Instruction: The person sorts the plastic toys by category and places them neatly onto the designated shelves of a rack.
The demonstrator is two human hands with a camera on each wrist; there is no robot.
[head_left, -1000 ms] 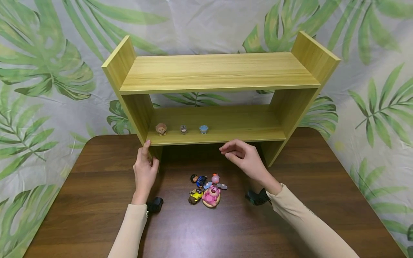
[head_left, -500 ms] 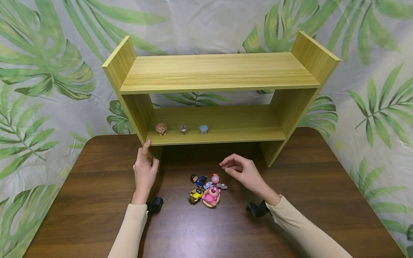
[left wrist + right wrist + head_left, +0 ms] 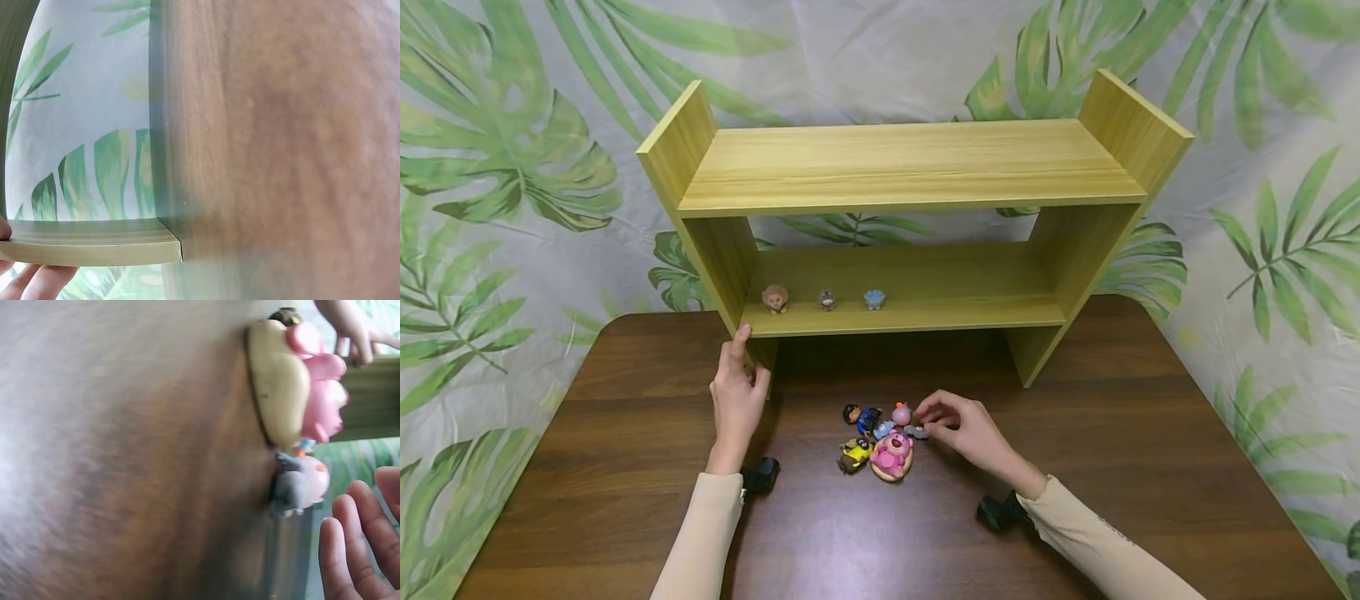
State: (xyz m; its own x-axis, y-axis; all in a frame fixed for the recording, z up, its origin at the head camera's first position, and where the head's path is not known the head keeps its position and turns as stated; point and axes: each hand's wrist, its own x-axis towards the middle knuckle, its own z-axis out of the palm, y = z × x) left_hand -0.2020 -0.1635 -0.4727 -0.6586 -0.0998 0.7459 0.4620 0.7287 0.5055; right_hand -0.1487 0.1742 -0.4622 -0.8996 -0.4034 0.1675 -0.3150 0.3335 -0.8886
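My left hand (image 3: 736,400) grips the left side panel (image 3: 94,251) of a wooden shelf, with fingers (image 3: 51,281) on one face and a fingertip on the other. My right hand (image 3: 972,429), fingers loosely bent, is beside a small grey figurine (image 3: 916,432). In the right wrist view its fingers stand apart from the grey figurine (image 3: 290,487). Around that lie a pink bear (image 3: 891,456) on a cream base, a pink round figurine (image 3: 901,414), a light blue one (image 3: 882,430), a yellow-clad one (image 3: 854,456) and a dark-haired one in blue (image 3: 867,419).
On the shelf's (image 3: 955,312) middle board stand a brown-maned figurine (image 3: 775,299), a small grey one (image 3: 827,300) and a light blue one (image 3: 874,300). The brown table (image 3: 865,550) carries everything. Behind hangs a leaf-patterned cloth (image 3: 880,58).
My right hand has come down from the middle board's front edge to the grey figurine on the table. My left hand stays on the side panel.
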